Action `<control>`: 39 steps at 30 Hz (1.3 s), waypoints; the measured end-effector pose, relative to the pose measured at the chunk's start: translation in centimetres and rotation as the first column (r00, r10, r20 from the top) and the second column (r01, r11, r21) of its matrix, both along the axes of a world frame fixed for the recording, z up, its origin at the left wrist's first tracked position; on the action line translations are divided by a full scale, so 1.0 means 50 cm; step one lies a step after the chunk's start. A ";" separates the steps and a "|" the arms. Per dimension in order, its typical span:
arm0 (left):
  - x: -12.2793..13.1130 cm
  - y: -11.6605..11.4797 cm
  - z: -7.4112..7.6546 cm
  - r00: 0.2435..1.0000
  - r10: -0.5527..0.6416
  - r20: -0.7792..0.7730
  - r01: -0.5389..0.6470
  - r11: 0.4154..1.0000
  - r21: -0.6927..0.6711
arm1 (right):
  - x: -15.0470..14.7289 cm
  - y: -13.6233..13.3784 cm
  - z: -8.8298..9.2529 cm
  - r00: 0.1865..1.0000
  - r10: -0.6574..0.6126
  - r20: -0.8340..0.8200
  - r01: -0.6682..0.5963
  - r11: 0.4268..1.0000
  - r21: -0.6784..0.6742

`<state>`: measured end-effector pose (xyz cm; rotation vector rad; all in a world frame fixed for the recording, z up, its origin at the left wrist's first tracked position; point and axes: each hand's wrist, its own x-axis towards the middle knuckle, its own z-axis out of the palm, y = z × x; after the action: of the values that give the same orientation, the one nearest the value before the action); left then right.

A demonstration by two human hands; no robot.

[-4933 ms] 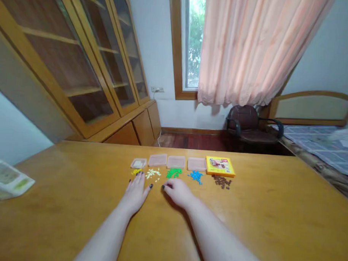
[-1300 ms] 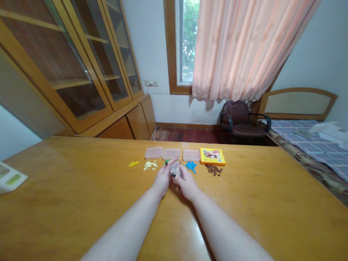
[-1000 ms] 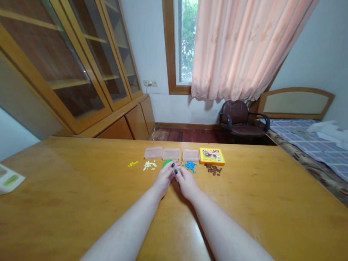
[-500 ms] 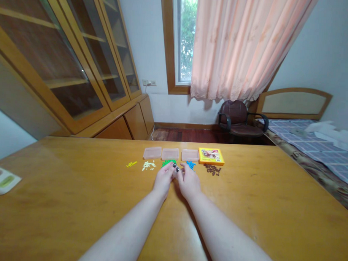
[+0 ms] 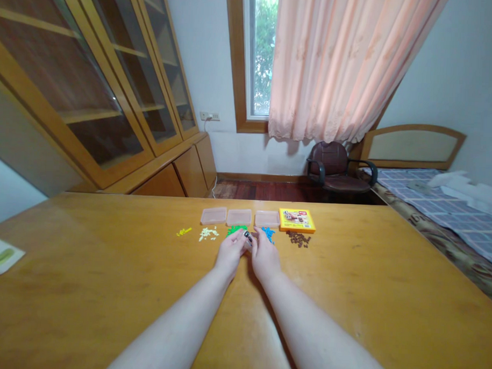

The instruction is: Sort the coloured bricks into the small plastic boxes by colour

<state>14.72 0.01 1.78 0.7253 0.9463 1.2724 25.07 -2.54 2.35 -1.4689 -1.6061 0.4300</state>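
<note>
Gripping a mostly hidden clear box point(image 5: 249, 244) between them, left hand point(image 5: 229, 253) and right hand point(image 5: 266, 256) are nearly closed, green bits point(image 5: 237, 229) just beyond the left. Handling the box appears the step underway; the next move likely needs a steady hold.

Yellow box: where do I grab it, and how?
I'd come from the right and pinch its right edge, thumb on top and fingers low on the side. The yellow box lies flat, thick enough to show a side wall. A tray sits close on its left and brown bits lie in front, so the right looks freest.
</note>
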 end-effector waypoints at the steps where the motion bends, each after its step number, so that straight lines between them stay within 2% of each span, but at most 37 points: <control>1: 0.000 0.000 -0.001 1.000 0.004 -0.004 -0.004 1.000 0.000 | -0.001 0.001 -0.002 1.000 0.000 0.001 0.000 1.000 0.002; 6: 0.001 -0.002 -0.006 1.000 -0.005 -0.028 0.005 1.000 0.021 | 0.002 0.007 -0.009 0.998 -0.038 -0.048 0.038 0.999 -0.006; 10: 0.003 -0.012 0.001 1.000 -0.012 -0.025 0.014 0.998 0.062 | 0.013 0.019 -0.012 0.972 -0.087 -0.219 0.085 0.996 -0.015; 15: -0.001 -0.019 0.010 1.000 0.003 -0.011 -0.001 0.986 0.164 | 0.021 0.032 -0.009 0.840 -0.143 -0.524 0.116 0.990 -0.085; 19: -0.014 -0.006 -0.001 0.989 0.094 -0.118 -0.068 0.975 0.211 | 0.025 0.041 -0.005 0.729 -0.201 -0.654 0.136 0.979 -0.150; 23: -0.019 0.008 -0.017 0.974 0.062 -0.217 -0.018 0.980 0.199 | 0.033 0.051 -0.003 0.607 -0.317 -0.728 0.202 0.948 -0.245; 25: -0.017 0.008 -0.017 0.961 0.050 -0.271 0.011 0.976 0.218 | 0.037 0.054 -0.005 0.607 -0.317 -0.729 0.212 0.948 -0.236; 27: -0.021 0.005 -0.006 0.922 0.096 -0.376 0.004 0.966 0.257 | 0.039 0.054 -0.007 0.650 -0.283 -0.706 0.203 0.959 -0.198; 29: -0.040 0.001 0.016 0.822 0.205 -0.532 -0.024 0.945 0.327 | 0.038 0.052 -0.008 0.695 -0.252 -0.673 0.189 0.968 -0.168; 30: -0.057 0.002 0.029 0.737 0.265 -0.621 -0.025 0.930 0.368 | 0.037 0.051 -0.007 0.708 -0.241 -0.664 0.182 0.970 -0.159; 31: -0.078 0.004 0.041 0.619 0.321 -0.716 -0.001 0.913 0.409 | 0.036 0.050 -0.006 0.716 -0.227 -0.660 0.171 0.974 -0.150; 33: -0.132 0.016 0.060 0.269 0.336 -0.903 0.074 0.927 0.367 | 0.033 0.048 -0.003 0.722 -0.197 -0.663 0.145 0.980 -0.133; 35: -0.190 0.034 0.063 -0.075 0.218 -0.973 0.007 0.976 0.218 | 0.031 0.047 0.002 0.718 -0.177 -0.673 0.121 0.984 -0.129; 37: -0.243 0.054 0.049 -0.290 0.113 -0.950 -0.023 0.992 0.125 | 0.030 0.047 0.005 0.707 -0.180 -0.684 0.114 0.984 -0.140; 39: -0.283 0.071 0.025 -0.417 0.125 -0.900 0.069 0.992 0.105 | 0.031 0.048 0.006 0.691 -0.192 -0.697 0.119 0.981 -0.152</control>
<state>0.56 3.57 3.03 2.1465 2.3821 0.2338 26.62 -0.15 2.65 -1.2603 -0.8331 0.8650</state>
